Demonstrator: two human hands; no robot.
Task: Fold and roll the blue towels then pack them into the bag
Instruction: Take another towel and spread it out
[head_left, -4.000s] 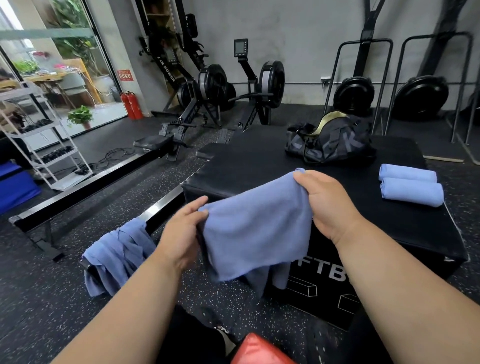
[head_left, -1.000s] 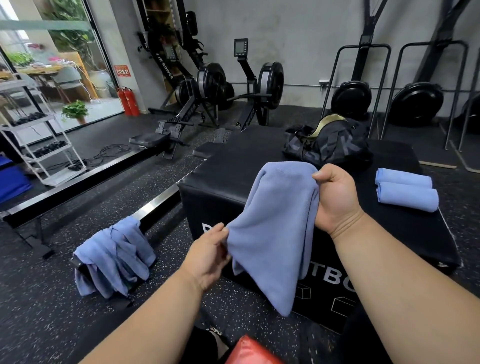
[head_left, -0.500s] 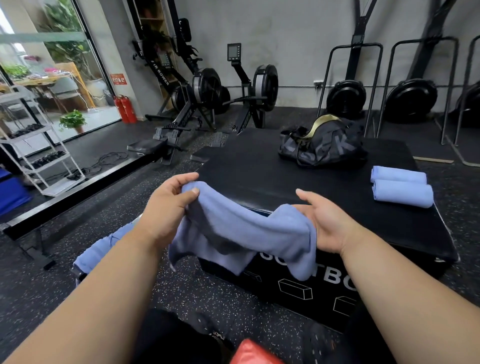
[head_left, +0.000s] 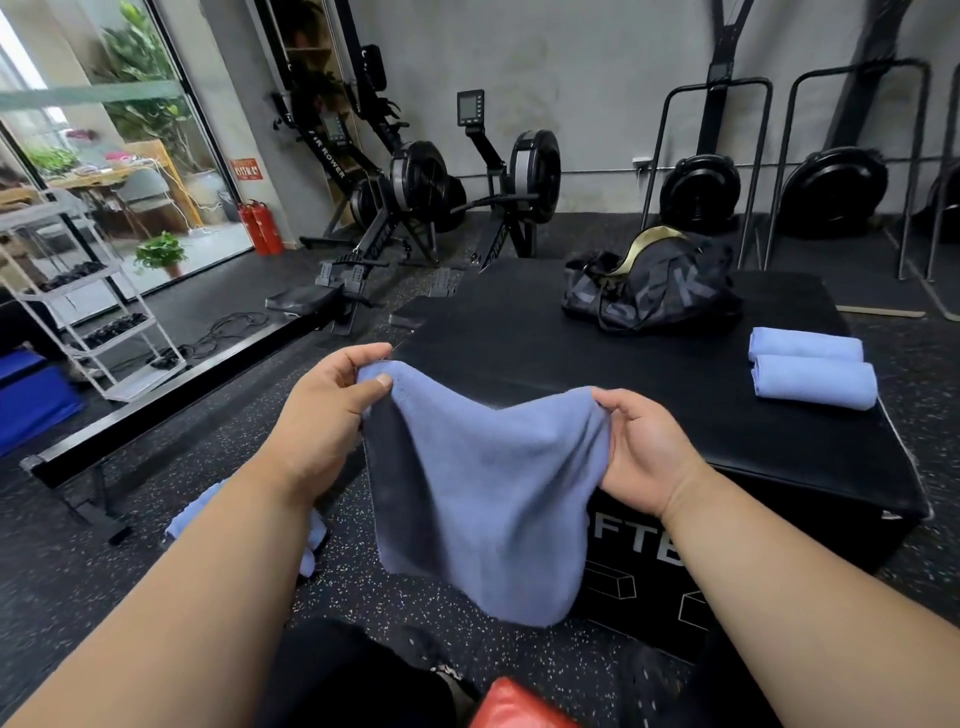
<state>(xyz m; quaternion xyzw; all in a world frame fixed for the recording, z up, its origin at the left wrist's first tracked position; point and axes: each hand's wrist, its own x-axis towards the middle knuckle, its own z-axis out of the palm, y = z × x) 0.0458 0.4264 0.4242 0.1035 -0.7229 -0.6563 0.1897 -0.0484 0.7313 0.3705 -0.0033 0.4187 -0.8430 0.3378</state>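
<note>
A blue towel (head_left: 488, 493) hangs doubled in the air in front of the black plyo box (head_left: 649, 395). My left hand (head_left: 327, 410) pinches its upper left corner between thumb and fingers. My right hand (head_left: 641, 447) grips its upper right edge. Two rolled blue towels (head_left: 810, 374) lie side by side at the right of the box top. The black gym bag (head_left: 654, 291) with a gold strap sits at the far side of the box. More unfolded blue towels (head_left: 311, 530) lie on a bench at the lower left, mostly hidden by my left arm.
A black bench rail (head_left: 156, 405) runs along the left. Rowing machines (head_left: 415, 197) stand against the back wall. A white shelf rack (head_left: 88, 296) is at the far left, and a red object (head_left: 519, 706) is at the bottom edge.
Four seconds ago both hands held the towel spread. My right hand then let it hang long, my left took the lower end up, and now both hands hold it folded shorter.
</note>
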